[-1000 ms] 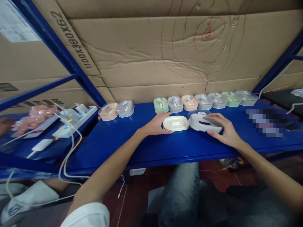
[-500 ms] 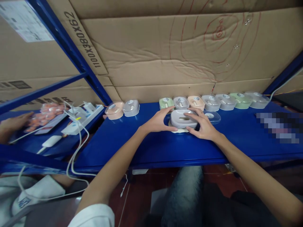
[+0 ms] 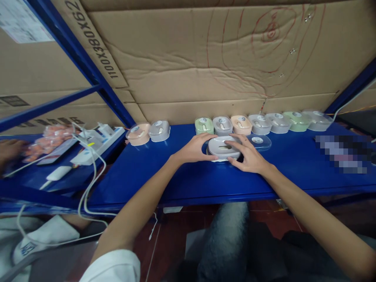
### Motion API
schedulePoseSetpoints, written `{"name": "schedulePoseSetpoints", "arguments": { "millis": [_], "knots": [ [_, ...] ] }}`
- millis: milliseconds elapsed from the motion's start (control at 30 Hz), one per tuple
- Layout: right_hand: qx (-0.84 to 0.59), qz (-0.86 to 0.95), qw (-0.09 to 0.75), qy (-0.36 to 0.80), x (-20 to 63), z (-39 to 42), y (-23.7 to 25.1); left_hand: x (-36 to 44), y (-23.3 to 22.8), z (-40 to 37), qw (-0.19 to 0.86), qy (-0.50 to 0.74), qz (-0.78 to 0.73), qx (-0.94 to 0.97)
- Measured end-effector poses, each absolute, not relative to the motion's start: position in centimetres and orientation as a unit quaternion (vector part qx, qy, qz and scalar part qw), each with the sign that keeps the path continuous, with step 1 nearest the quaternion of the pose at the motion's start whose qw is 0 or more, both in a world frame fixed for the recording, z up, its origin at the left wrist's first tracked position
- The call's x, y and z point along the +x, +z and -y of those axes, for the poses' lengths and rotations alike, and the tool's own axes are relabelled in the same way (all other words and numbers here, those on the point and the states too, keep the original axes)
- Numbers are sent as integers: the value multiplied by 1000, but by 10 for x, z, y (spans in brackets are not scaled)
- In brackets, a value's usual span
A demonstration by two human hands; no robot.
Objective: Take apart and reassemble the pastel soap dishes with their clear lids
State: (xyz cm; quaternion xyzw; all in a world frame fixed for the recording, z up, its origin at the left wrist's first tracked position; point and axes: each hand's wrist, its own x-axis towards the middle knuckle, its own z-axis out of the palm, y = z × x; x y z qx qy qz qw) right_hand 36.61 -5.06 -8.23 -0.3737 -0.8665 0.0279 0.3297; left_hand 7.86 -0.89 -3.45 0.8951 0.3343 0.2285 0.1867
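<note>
Your left hand and right hand both rest on one grey oval plastic case, which sits on a cream oval base near the middle of the blue metal shelf. The left fingers curl against the case's left end; the right fingers are spread apart, laid over its top and right side. So both hands are clamped on the same case from opposite ends.

Just right of it, touching or nearly so, lies one clear oval plastic lid.

Along the far edge stand nine small lidded oval cases. Two sit to the left: one peach, one grey. Seven form a row to the right: two green, one peach and four grey or clear.

On the lower shelf at far left you have one white power strip with cables, and another person's hand near a pink packet.
</note>
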Motion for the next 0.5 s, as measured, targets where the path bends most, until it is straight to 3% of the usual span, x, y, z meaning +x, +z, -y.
{"name": "schedulePoseSetpoints", "arguments": {
  "millis": [500],
  "knots": [
    [-372,876,303,35,365,47,-85,76,-37,4,178,221,-323,903]
  ]
}}
